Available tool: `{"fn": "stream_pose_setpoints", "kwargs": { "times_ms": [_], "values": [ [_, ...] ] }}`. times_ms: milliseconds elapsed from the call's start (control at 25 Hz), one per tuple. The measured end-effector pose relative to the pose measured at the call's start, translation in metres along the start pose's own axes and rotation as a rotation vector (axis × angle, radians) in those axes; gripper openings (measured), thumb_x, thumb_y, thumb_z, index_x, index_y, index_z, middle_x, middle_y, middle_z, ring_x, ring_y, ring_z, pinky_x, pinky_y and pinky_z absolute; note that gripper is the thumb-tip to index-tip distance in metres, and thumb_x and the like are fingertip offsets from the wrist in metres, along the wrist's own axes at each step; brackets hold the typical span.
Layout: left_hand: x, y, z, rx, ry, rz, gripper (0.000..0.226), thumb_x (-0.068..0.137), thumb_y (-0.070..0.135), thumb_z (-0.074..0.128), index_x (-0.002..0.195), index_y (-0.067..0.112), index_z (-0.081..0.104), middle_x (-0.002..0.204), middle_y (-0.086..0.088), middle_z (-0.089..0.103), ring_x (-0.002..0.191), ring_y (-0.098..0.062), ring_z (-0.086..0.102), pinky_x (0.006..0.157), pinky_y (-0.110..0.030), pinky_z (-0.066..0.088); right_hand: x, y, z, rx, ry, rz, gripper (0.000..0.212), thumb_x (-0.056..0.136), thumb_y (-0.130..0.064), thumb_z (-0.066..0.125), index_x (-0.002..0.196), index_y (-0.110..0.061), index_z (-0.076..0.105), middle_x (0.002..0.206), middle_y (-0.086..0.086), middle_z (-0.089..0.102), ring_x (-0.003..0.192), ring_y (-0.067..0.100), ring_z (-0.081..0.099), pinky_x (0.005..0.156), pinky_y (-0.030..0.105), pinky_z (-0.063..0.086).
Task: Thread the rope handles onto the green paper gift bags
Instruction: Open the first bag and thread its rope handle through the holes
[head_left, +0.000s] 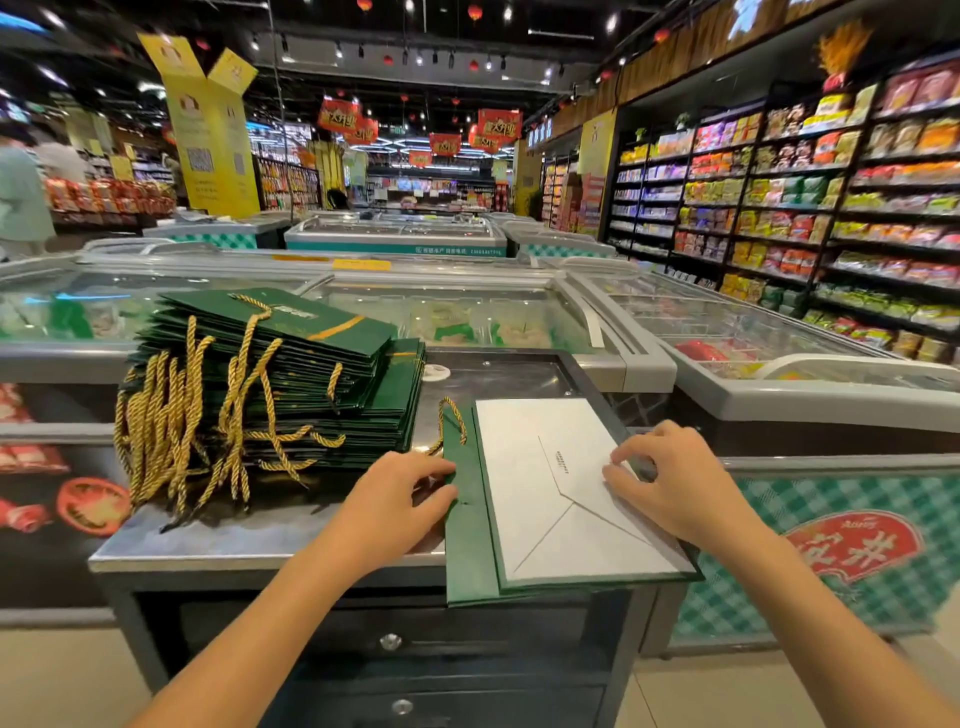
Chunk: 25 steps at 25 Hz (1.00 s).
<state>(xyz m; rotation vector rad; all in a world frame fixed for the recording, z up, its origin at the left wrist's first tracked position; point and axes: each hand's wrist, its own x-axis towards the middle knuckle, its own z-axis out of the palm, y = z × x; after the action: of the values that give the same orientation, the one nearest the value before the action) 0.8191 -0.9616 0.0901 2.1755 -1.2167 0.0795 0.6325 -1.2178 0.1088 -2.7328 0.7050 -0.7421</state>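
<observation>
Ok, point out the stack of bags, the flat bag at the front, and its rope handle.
stack of bags (291, 319), head view, top bag's green face.
flat bag (467, 545), head view, green left strip.
rope handle (448, 401), head view, top of the gold loop.
</observation>
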Motion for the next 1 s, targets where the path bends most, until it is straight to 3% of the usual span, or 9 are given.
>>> {"fn": "stream_pose_setpoints", "kwargs": {
  "times_ms": [80,240,360,480,600,680,800,920,1000],
  "values": [
    [0.000,-0.003,0.003,0.019,0.015,0.041,0.030,0.099,0.031,0.060,0.126,0.021,0.068,0.117,0.005,0.068,0.110,-0.015,0.056,0.094,-0.030,0.044,0.005,-0.011,0.002,-0.058,-0.037,0.021,0.028,0.090,-0.046,0.068,0.110,-0.028,0.074,0.104,-0.003,0.056,0.102,0.021,0.052,0.086,0.042,0.050],
    [0.000,-0.010,0.010,0.039,0.044,0.048,0.035,0.100,0.034,0.058,0.133,0.025,0.064,0.124,0.009,0.066,0.114,-0.013,0.053,0.099,-0.029,0.042,0.028,-0.052,0.014,0.054,-0.090,-0.044,0.029,0.093,-0.044,0.066,0.115,-0.025,0.071,0.106,-0.005,0.062,0.099,0.015,0.059,0.087,0.035,0.051],
    [-0.002,-0.010,0.013,0.098,0.095,0.078,0.036,0.100,0.039,0.055,0.133,0.027,0.064,0.126,0.014,0.066,0.113,-0.011,0.053,0.099,-0.029,0.043,0.067,-0.091,0.036,0.099,-0.190,-0.094,0.042,0.095,-0.045,0.065,0.126,-0.017,0.067,0.116,0.001,0.068,0.102,0.016,0.063,0.090,0.033,0.052],
    [-0.001,-0.011,0.013,0.116,0.094,0.090,0.038,0.100,0.043,0.052,0.133,0.029,0.063,0.126,0.016,0.065,0.111,-0.010,0.052,0.100,-0.032,0.043,0.110,-0.125,0.065,0.180,-0.278,-0.031,0.061,0.094,-0.049,0.066,0.139,-0.008,0.057,0.130,0.010,0.067,0.116,0.025,0.063,0.099,0.041,0.052],
    [0.000,-0.013,0.013,0.101,0.080,0.094,0.039,0.099,0.045,0.052,0.133,0.029,0.064,0.125,0.015,0.065,0.111,-0.009,0.051,0.102,-0.035,0.043,0.136,-0.136,0.092,0.239,-0.302,0.055,0.065,0.091,-0.036,0.073,0.145,-0.007,0.050,0.137,0.013,0.061,0.124,0.030,0.059,0.104,0.044,0.050],
    [0.000,-0.015,0.013,0.110,0.081,0.104,0.039,0.100,0.046,0.051,0.131,0.028,0.065,0.125,0.014,0.065,0.111,-0.010,0.050,0.102,-0.035,0.042,0.144,-0.136,0.100,0.461,-0.345,0.152,0.053,0.089,-0.023,0.076,0.137,-0.010,0.057,0.130,0.012,0.064,0.113,0.026,0.063,0.095,0.041,0.055],
    [0.001,-0.017,0.015,0.132,0.080,0.105,0.039,0.101,0.046,0.049,0.131,0.028,0.065,0.125,0.014,0.063,0.114,-0.010,0.049,0.103,-0.035,0.040,0.142,-0.132,0.081,0.966,-0.352,0.279,0.023,0.091,-0.018,0.073,0.112,-0.008,0.071,0.092,0.004,0.068,0.072,0.011,0.059,0.061,0.021,0.049],
    [0.002,-0.018,0.016,0.154,0.072,0.098,0.040,0.101,0.047,0.048,0.132,0.028,0.065,0.127,0.013,0.061,0.118,-0.010,0.048,0.104,-0.034,0.038,0.136,-0.118,0.040,1.289,-0.251,0.323,0.022,0.092,-0.015,0.072,0.112,-0.006,0.071,0.072,-0.001,0.063,0.056,0.009,0.049,0.052,0.019,0.043],
    [0.002,-0.019,0.017,0.151,0.072,0.095,0.040,0.101,0.047,0.048,0.132,0.029,0.065,0.128,0.013,0.061,0.118,-0.010,0.048,0.105,-0.035,0.039,0.128,-0.105,0.014,1.251,-0.241,0.268,0.027,0.092,-0.016,0.071,0.118,-0.007,0.071,0.079,0.001,0.067,0.060,0.011,0.054,0.055,0.022,0.049]
  ]
}}
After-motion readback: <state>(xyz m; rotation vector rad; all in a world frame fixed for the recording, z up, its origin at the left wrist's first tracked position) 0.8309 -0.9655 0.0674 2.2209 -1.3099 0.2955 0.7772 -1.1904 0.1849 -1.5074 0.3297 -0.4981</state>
